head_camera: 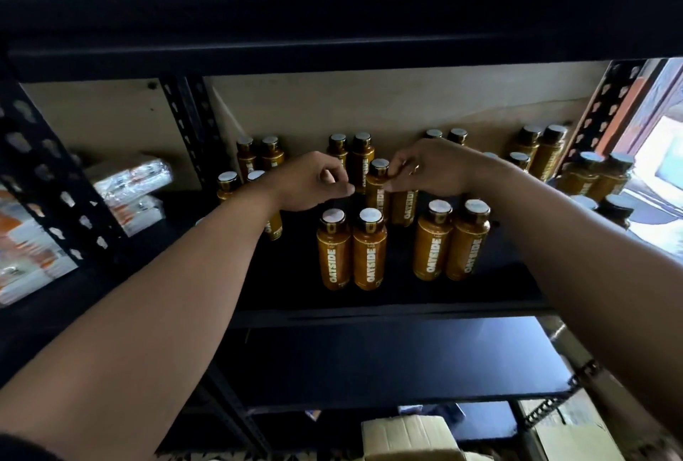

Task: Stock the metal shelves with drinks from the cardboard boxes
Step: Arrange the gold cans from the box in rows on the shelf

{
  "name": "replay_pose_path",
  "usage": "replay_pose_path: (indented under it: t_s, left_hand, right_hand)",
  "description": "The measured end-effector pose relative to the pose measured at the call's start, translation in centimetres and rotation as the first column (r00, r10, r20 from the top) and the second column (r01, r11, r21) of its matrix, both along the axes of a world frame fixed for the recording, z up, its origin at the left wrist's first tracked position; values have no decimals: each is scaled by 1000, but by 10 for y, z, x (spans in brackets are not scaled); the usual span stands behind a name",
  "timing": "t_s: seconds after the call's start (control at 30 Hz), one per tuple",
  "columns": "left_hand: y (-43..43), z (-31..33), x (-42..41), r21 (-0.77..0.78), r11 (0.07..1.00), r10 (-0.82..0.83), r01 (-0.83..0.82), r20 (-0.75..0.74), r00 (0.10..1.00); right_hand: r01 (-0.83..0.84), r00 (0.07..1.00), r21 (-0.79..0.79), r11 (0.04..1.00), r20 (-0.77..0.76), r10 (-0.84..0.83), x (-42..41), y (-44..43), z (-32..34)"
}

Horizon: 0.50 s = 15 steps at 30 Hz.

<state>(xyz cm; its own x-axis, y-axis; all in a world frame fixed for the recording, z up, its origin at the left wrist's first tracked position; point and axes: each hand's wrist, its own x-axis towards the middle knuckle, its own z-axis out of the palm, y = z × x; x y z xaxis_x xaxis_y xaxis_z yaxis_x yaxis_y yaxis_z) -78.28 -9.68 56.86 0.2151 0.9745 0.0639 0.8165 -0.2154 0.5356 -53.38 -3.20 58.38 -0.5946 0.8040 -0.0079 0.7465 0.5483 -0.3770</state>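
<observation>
Two hands at a middle-row bottle on the metal shelf (388,309).
The right hand (430,168) had its fingers curled round the neck of an amber bottle (377,198) that stood upright in the middle row. The left hand (312,183) was just beside it with fingers clenched; whether they touched the bottle could not be told. Other OATSIDE bottles (369,253) stood in pairs in front and behind. Cardboard boxes (406,434) lay below the shelf.
</observation>
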Motion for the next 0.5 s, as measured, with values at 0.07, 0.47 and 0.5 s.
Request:
replay_pose_path:
  t_s: [0.07,0.47,0.5]
  left_hand:
    - [14,3,5,-40,999,-9,7,-40,999]
    - [98,-29,43,-97,995,-2,-10,-123,992]
    - [102,-35,44,-95,995,2,-13,-113,994]
  right_hand:
    - [17,999,6,1000,32,-17,5,14,2]
    - [69,981,39,997,177,-75,16,83,-31]
    - [65,983,45,997,166,-72,16,84,-34]
